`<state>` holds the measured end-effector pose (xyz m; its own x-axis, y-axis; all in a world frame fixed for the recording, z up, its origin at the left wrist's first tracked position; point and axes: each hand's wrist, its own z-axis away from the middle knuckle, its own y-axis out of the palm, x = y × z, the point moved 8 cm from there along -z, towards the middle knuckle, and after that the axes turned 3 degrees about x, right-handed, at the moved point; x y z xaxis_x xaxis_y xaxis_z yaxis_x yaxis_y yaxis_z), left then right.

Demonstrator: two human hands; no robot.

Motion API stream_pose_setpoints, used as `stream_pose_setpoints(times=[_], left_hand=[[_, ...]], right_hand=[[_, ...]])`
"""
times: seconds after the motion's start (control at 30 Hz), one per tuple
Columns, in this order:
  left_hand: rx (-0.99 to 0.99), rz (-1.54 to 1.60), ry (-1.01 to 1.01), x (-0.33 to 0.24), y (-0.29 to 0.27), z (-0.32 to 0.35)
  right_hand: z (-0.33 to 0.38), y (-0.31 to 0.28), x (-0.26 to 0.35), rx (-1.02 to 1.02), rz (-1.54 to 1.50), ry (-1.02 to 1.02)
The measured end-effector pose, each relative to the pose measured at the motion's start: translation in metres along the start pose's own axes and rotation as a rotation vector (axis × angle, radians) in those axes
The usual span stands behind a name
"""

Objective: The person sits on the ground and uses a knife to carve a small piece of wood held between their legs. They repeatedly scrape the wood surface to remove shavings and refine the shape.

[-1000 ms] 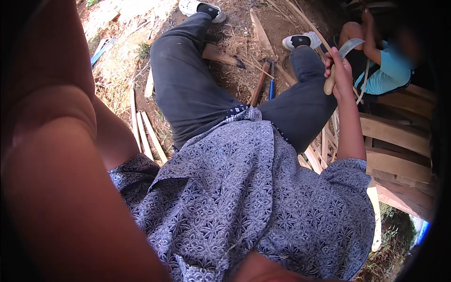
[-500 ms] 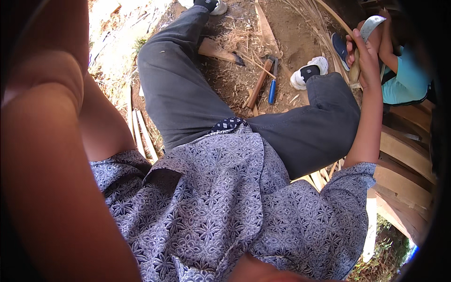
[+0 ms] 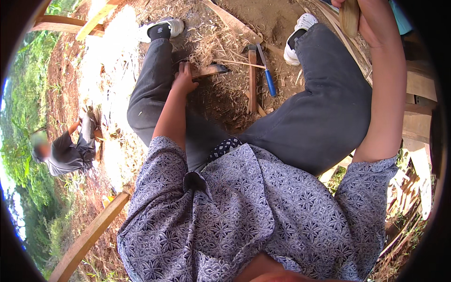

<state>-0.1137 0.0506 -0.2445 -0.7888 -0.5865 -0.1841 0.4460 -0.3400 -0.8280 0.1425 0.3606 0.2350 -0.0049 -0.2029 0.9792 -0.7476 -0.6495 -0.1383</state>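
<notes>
My right hand (image 3: 373, 23), at the upper right, is closed round the wooden handle (image 3: 350, 19) of a curved blade; the blade itself is outside the picture. My left hand (image 3: 184, 81) reaches down beside my left shin, at the near end of a wooden block (image 3: 209, 70) with a blackened tip. Its fingers point away from me with the thumb apart; whether they touch the block I cannot make out. Between my legs lie a hammer (image 3: 252, 80) with a wooden handle and a blue-handled knife (image 3: 269, 82). A thin wood strip (image 3: 239, 63) crosses both.
Wood shavings (image 3: 206, 44) litter the soil around a flat wooden board (image 3: 232, 21). Long strips (image 3: 336, 26) lie beyond my right knee. Stacked timber (image 3: 418, 89) stands at the right. Another person (image 3: 70, 150) sits far left, near a slanting wooden beam (image 3: 91, 239).
My left arm has swung from close in front of the camera down to the wooden block. The view has shifted left, and the curved blade has left the picture.
</notes>
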Motion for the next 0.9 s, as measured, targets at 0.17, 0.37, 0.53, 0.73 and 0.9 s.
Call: stream_pose_setpoints(times=[0.17, 0.37, 0.53, 0.73, 0.9], left_hand=[[-0.035, -0.015, 0.163, 0.026, 0.0, -0.025], [0.034, -0.043, 0.161, -0.005, -0.015, -0.011], [0.178, 0.197, 0.055, -0.04, -0.067, -0.007], [-0.268, 0.365, -0.211, -0.023, -0.143, -0.019], [-0.204, 0.732, -0.317, -0.001, -0.103, -0.004]], right_hand=[[0.002, -0.018, 0.015, -0.039, 0.0, -0.012], [-0.008, -0.017, -0.001, 0.033, -0.079, -0.056], [-0.015, -0.018, -0.019, 0.1, -0.126, 0.037], [-0.018, -0.02, -0.045, 0.075, -0.238, 0.145], [-0.04, -0.01, -0.07, 0.08, -0.199, 0.213]])
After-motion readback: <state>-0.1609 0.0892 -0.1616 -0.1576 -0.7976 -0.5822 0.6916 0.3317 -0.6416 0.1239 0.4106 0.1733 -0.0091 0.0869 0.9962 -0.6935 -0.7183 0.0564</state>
